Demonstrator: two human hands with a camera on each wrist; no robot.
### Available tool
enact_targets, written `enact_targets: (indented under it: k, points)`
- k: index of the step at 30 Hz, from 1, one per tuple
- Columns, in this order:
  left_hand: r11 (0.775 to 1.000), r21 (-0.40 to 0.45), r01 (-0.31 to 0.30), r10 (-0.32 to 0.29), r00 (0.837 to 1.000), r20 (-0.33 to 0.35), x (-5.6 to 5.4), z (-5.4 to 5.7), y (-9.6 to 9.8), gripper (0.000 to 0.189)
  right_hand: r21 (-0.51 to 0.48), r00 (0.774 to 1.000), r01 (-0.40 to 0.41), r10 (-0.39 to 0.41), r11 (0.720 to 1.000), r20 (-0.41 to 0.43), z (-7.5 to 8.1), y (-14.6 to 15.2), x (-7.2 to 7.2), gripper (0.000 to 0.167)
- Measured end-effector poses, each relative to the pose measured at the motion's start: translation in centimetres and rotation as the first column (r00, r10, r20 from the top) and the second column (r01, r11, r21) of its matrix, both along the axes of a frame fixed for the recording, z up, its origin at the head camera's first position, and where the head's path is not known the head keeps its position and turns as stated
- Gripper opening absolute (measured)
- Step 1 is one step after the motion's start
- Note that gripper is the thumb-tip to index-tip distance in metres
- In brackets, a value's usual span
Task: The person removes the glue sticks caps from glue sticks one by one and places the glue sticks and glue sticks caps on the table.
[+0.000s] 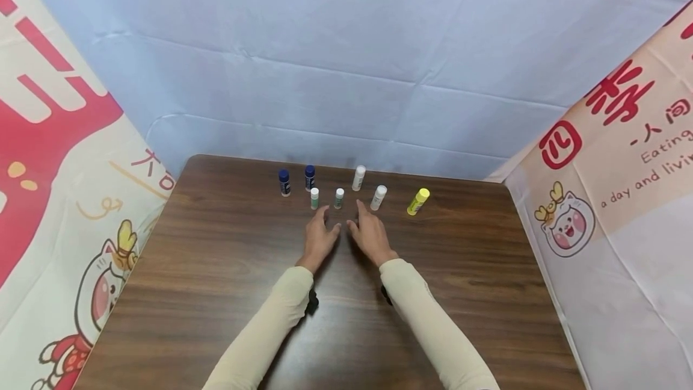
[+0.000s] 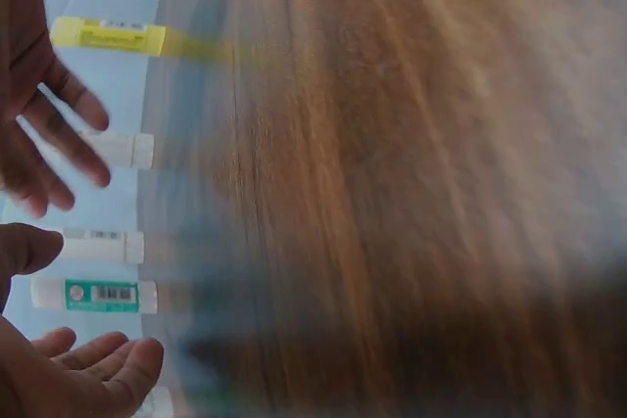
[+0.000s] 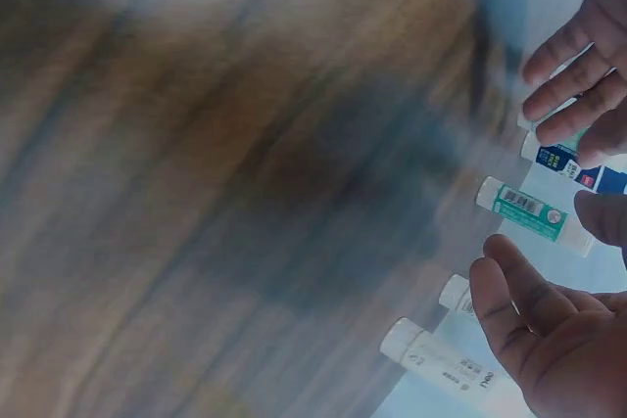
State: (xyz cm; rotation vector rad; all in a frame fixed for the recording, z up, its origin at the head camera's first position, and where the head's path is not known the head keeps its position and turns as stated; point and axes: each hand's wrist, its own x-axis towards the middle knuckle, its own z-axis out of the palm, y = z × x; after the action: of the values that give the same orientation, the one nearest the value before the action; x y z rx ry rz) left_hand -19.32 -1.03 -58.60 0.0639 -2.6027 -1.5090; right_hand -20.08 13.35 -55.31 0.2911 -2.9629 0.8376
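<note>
One wood-grain table [image 1: 460, 318] is reached across by the left hand [image 1: 318, 239] and the right hand [image 1: 373, 236], which are held apart, thumbs inward, fingers loosely extended and spread. Upright near the table's far edge are set a yellow glue stick [image 1: 418, 202] well right of its middle, two white glue sticks [image 1: 378, 198] just right, two blue glue sticks [image 1: 284, 183] farther left, and two smaller green-and-white glue sticks [image 1: 314, 198] just left.

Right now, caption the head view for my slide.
Left hand and right hand, empty, near seven upright glue sticks on a wood-grain table.
</note>
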Motion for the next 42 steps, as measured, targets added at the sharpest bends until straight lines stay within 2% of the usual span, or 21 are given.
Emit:
enact_targets:
  k: [5,14,25,32,36,42]
  points:
    - [1.0,0.011,-0.009,0.009,1.0,0.024,-0.7,-0.2,0.7,0.057,-0.017,1.0,0.007,-0.007,1.0,-0.023,0.9,-0.8,-0.9,0.056]
    - [0.999,0.035,-0.04,0.04,0.999,0.001,-1.9,-0.7,1.5,0.052,-0.065,0.998,0.033,-0.036,0.997,-0.044,1.5,-2.1,-2.4,0.053]
    - [0.995,0.032,-0.089,0.089,0.996,-0.005,-3.7,-0.9,2.2,0.042,-0.031,0.999,0.03,-0.03,0.999,-0.011,1.6,-3.1,-4.4,0.049]
    - [0.995,0.037,-0.098,0.099,0.994,-0.048,-4.7,-0.8,2.6,0.033,0.031,1.0,0.018,-0.018,0.999,-0.002,1.2,-3.5,-5.2,0.049]
    - [0.992,0.073,-0.103,0.108,0.992,-0.071,-5.1,-0.9,2.8,0.028,0.045,1.0,0.023,-0.023,0.999,0.014,1.2,-3.6,-5.5,0.049]
    - [0.982,0.112,-0.152,0.161,0.983,-0.082,-5.5,-1.3,2.8,0.022,0.049,1.0,0.009,-0.009,0.999,-0.003,1.4,-3.8,-5.7,0.034]
